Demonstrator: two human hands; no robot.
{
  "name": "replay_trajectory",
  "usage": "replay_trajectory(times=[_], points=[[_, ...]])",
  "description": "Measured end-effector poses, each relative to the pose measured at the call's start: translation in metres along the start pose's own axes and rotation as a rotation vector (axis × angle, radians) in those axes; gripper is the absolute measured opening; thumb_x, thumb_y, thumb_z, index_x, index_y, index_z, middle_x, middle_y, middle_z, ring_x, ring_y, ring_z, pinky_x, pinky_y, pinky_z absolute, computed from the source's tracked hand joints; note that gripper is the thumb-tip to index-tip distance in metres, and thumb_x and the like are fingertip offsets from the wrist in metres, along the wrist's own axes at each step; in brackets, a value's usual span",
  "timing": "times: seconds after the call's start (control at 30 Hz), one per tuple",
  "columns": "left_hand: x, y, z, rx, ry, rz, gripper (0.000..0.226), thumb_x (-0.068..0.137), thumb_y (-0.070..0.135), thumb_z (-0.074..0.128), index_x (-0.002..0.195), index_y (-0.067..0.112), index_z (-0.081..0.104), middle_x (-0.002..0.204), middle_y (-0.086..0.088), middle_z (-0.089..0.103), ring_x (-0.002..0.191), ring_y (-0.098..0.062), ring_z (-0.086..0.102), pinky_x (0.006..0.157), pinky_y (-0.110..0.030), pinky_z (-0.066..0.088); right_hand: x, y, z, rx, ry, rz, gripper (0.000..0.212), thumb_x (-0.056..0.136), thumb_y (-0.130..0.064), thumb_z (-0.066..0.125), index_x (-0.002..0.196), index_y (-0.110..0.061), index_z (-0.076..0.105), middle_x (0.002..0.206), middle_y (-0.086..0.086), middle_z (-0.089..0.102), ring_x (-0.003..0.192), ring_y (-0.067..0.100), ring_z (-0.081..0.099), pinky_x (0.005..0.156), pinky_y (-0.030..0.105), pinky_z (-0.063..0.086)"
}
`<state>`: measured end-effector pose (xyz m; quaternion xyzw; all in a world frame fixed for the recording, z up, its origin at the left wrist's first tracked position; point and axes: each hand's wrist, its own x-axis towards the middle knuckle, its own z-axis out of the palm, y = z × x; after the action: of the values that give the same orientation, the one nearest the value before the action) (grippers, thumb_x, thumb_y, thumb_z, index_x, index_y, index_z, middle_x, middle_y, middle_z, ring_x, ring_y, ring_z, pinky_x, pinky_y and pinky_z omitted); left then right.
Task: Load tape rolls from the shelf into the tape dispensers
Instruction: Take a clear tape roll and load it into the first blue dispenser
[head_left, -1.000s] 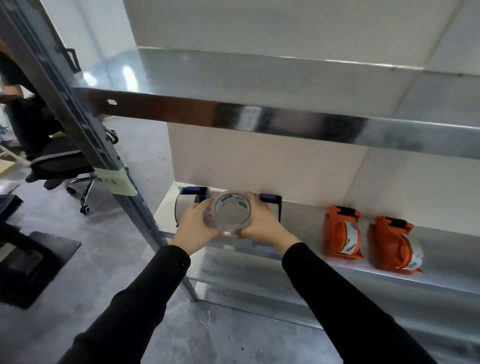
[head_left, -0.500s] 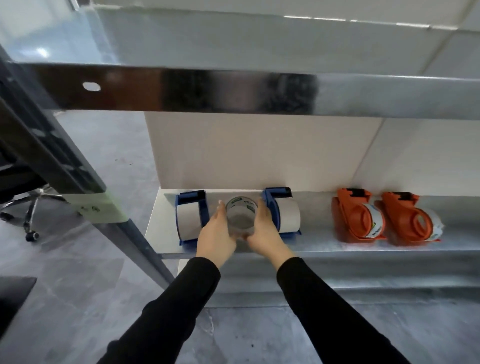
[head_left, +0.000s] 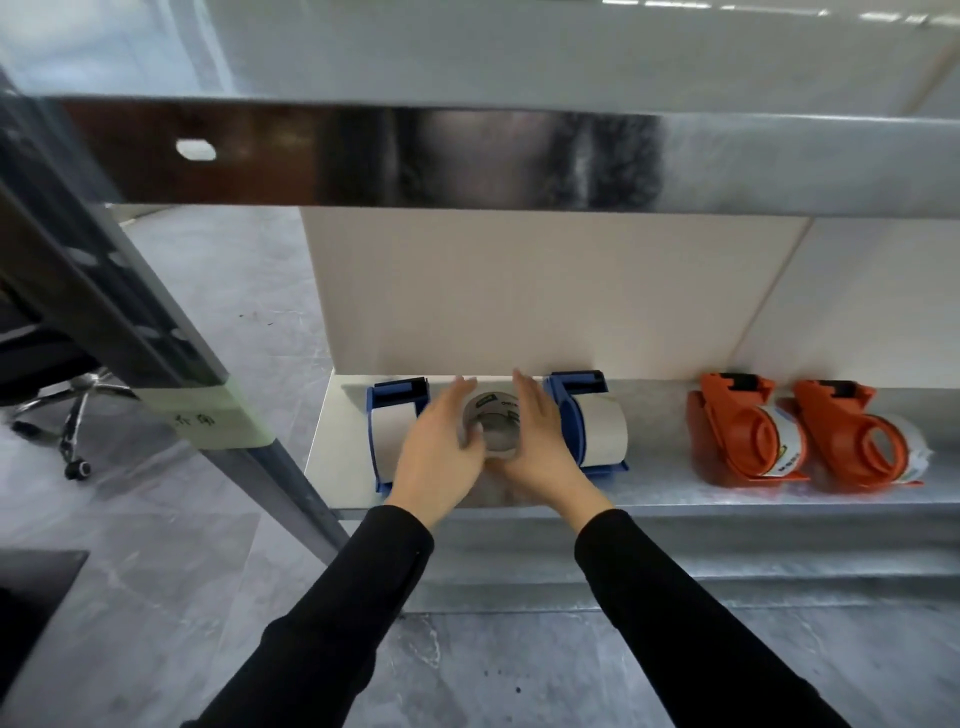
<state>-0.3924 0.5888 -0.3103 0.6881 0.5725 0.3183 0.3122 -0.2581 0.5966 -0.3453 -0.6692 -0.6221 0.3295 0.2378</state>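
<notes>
Steel shelf, low. On it, two blue dispensers at left and two orange dispensers well to the right, all carrying tape. Between the blue pair, left grip and right grip, wide, fingers straight, pressing flat on either side of a clear roll, its hole toward the camera.

Bright even light, glare on the shelf rail, edges bowed.

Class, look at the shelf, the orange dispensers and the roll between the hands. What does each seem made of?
Shelf: metal, probably galvanised steel; grey mottled sheen. Orange dispensers: likely moulded plastic; smooth, evenly coloured. Tape roll: seemingly clear plastic film; glossy, see-through.
</notes>
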Motion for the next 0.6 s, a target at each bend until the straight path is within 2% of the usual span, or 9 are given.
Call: replay_trajectory(times=[0.07,0.13,0.2,0.23,0.3,0.33,0.4,0.5,0.6], points=[[0.002,0.001,-0.020,-0.031,0.245,0.066,0.034,0.088,0.002,0.052,0.120,0.014,0.057,0.132,-0.002,0.055,0.112,-0.016,0.054,0.095,-0.020,0.041,-0.006,-0.015,-0.010,-0.030,-0.049,-0.115,0.108,0.076,-0.039,0.078,0.152,-0.028,0.002,0.161,-0.004,-0.001,0.147,0.016,-0.003,0.119,0.041,0.008],[0.006,-0.006,-0.037,-0.065,0.395,-0.027,0.018,0.088,0.003,0.053,0.105,0.009,0.056,0.115,-0.006,0.056,0.102,-0.016,0.050,0.084,-0.018,0.038,-0.007,-0.030,-0.010,-0.041,-0.145,-0.184,0.106,0.075,-0.041,0.078,0.152,-0.030,0.007,0.161,-0.006,0.003,0.148,0.014,-0.002,0.118,0.038,0.008],[0.008,-0.014,-0.046,-0.142,0.363,-0.248,0.005,0.093,0.012,0.052,0.091,0.010,0.048,0.097,-0.007,0.049,0.096,-0.021,0.046,0.080,-0.023,0.034,-0.002,-0.039,-0.001,-0.072,-0.215,-0.207,0.106,0.073,-0.040,0.080,0.152,-0.030,0.010,0.161,-0.006,0.008,0.148,0.015,0.003,0.118,0.038,0.010],[0.009,-0.017,-0.049,-0.218,0.270,-0.391,0.011,0.095,0.019,0.050,0.090,0.012,0.043,0.092,-0.006,0.046,0.091,-0.022,0.045,0.076,-0.026,0.035,0.000,-0.043,0.003,-0.089,-0.232,-0.221,0.107,0.071,-0.039,0.081,0.152,-0.030,0.012,0.160,-0.005,0.011,0.148,0.016,0.006,0.120,0.039,0.013],[0.010,-0.021,-0.050,-0.417,0.084,-0.616,0.021,0.098,0.032,0.045,0.102,0.014,0.036,0.091,-0.004,0.043,0.079,-0.016,0.044,0.064,-0.027,0.036,0.005,-0.049,0.011,-0.115,-0.252,-0.231,0.107,0.070,-0.036,0.082,0.152,-0.028,0.015,0.159,-0.003,0.017,0.147,0.018,0.013,0.119,0.040,0.016],[0.010,-0.023,-0.048,-0.481,0.072,-0.662,0.024,0.098,0.034,0.044,0.106,0.014,0.032,0.091,-0.004,0.042,0.076,-0.013,0.043,0.060,-0.025,0.035,0.008,-0.051,0.015,-0.121,-0.258,-0.224,0.107,0.069,-0.035,0.082,0.152,-0.028,0.016,0.159,-0.003,0.018,0.146,0.018,0.014,0.119,0.040,0.016],[0.011,-0.030,-0.044,-0.529,0.176,-0.694,0.026,0.098,0.030,0.046,0.107,0.014,0.026,0.093,-0.005,0.041,0.080,-0.016,0.042,0.057,-0.025,0.034,0.014,-0.053,0.023,-0.139,-0.257,-0.211,0.108,0.067,-0.037,0.083,0.151,-0.028,0.017,0.158,-0.002,0.021,0.145,0.019,0.017,0.118,0.040,0.016],[0.018,-0.033,-0.043,-0.511,0.192,-0.808,0.026,0.099,0.031,0.043,0.110,0.011,0.032,0.095,-0.007,0.047,0.094,-0.024,0.043,0.063,-0.029,0.037,0.020,-0.052,0.032,-0.250,-0.239,-0.243,0.110,0.061,-0.048,0.084,0.149,-0.031,0.021,0.156,-0.003,0.026,0.144,0.019,0.020,0.118,0.039,0.013],[0.024,-0.033,-0.044,-0.483,0.088,-0.920,0.046,0.100,0.039,0.036,0.126,0.003,0.048,0.123,-0.018,0.054,0.114,-0.032,0.049,0.091,-0.037,0.038,0.020,-0.048,0.036,-0.268,-0.226,-0.246,0.102,0.061,-0.048,0.083,0.146,-0.032,0.028,0.154,-0.004,0.029,0.143,0.019,0.018,0.118,0.038,0.008]])
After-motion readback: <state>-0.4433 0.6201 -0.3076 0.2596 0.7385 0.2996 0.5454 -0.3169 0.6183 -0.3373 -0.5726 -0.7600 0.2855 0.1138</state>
